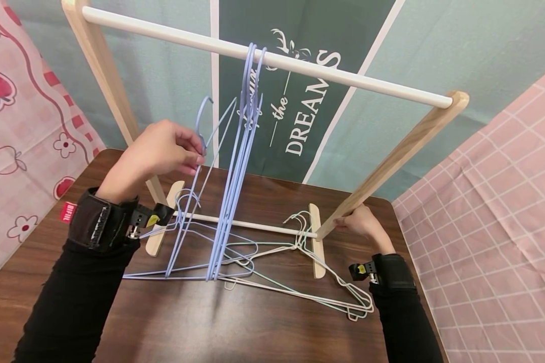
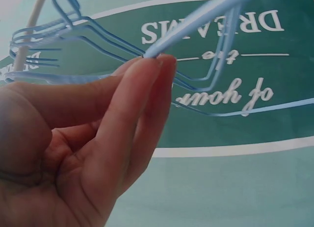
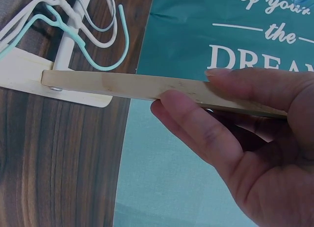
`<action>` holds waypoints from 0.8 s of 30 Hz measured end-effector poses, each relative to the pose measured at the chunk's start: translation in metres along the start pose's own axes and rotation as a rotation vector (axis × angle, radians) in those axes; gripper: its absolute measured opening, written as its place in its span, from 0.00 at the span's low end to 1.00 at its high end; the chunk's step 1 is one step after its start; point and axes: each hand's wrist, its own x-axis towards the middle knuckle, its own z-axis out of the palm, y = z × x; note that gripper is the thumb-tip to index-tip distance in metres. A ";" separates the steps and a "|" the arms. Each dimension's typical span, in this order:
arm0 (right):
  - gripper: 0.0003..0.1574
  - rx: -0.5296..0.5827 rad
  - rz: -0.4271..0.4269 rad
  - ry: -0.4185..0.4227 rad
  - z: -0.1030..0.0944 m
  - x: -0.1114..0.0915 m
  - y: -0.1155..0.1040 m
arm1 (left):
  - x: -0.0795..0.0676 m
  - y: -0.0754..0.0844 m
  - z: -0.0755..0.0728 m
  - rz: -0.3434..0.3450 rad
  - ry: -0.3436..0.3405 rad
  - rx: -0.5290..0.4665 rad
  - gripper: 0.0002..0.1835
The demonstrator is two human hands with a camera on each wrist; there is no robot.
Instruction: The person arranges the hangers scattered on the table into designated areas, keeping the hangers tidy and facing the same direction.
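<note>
Brown woodgrain tabletop [image 1: 272, 322] carries a wooden rack [image 1: 115, 93], with white and mint hangers [image 1: 298, 245] lying near its right foot. A left hand [image 1: 163, 151] pinches a blue hanger [image 2: 196, 26] beside others hung on the white rail [image 1: 345, 77], while a right hand [image 1: 361, 222] grips the rack's right leg [image 1: 399, 157]

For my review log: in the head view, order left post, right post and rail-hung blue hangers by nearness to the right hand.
1. Right post, gripped by right hand
2. Blue hangers, hooked on top rail
3. Left post, far left side
</note>
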 end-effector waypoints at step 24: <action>0.18 -0.019 -0.003 0.010 0.000 0.000 -0.002 | -0.009 0.045 -0.012 0.058 0.042 0.040 0.07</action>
